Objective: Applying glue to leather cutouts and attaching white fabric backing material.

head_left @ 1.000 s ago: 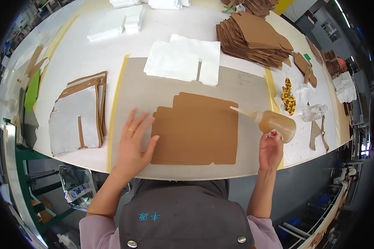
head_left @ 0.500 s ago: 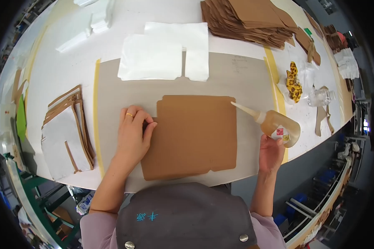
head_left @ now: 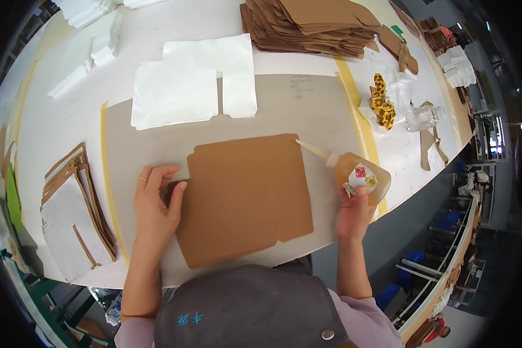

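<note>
A brown sheet (head_left: 246, 197), like leather or card with notched edges, lies flat in front of me. My left hand (head_left: 156, 200) rests at its left edge, the thumb over the brown surface and the fingers loosely spread. In my right hand (head_left: 355, 217) is a squeeze bottle (head_left: 362, 177) of amber liquid, tilted with its long thin nozzle pointing left. The nozzle tip is at the sheet's upper right corner; whether it touches I cannot tell. Beyond the sheet lie overlapping white cut pieces (head_left: 177, 93), one with a slot.
A tall stack of brown sheets (head_left: 307, 26) stands at the back. White-faced, brown-edged pieces (head_left: 75, 217) lean together at left. To the right are a leopard-print cloth (head_left: 382, 103) and a clear jar (head_left: 421, 119). White stacks (head_left: 104, 37) sit far left. Yellow tape (head_left: 107, 174) borders the grey mat.
The whole view has turned a little, shifting the table's contents leftward. My left hand's fingers have spread from a curled pose. The bottle's nozzle stays by the same corner.
</note>
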`<state>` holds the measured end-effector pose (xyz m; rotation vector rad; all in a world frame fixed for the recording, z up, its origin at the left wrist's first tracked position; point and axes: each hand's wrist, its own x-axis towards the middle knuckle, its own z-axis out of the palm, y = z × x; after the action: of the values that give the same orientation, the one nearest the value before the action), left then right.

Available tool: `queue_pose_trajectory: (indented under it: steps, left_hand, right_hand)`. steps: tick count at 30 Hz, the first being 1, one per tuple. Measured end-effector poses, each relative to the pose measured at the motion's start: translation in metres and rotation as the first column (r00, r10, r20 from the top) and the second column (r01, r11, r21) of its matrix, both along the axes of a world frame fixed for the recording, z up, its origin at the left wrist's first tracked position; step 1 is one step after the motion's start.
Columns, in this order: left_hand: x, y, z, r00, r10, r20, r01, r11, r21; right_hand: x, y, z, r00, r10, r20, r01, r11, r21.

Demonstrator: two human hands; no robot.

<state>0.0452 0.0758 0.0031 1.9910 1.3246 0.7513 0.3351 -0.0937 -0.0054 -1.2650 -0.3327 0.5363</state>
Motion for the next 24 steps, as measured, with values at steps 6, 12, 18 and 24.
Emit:
queue_pose_trajectory:
  steps: [6, 12, 18, 24]
  left_hand:
    - [-0.008, 0.004, 0.000, 0.989, 0.045, 0.138, -0.037, 0.998, -0.058]
    - [-0.006, 0.005, 0.001, 0.982, 0.025, 0.188, -0.019, 0.999, -0.033]
    - [-0.009, 0.004, 0.005, 0.979, 0.032, 0.202, -0.025, 0.999, -0.035]
    - [-0.012, 0.003, 0.006, 0.969, 0.043, 0.242, -0.045, 0.999, 0.005]
  right_hand:
    - [-0.008, -0.002, 0.002, 0.996, -0.055, 0.067, 0.057, 0.998, -0.039]
    - [0.002, -0.010, -0.007, 0.969, 0.019, 0.247, 0.001, 0.997, -0.079]
    - [-0.002, -0.009, -0.007, 0.948, 0.017, 0.317, 0.029, 0.990, -0.138]
    - [-0.008, -0.010, -0.010, 0.929, 0.070, 0.364, -0.003, 0.984, -0.180]
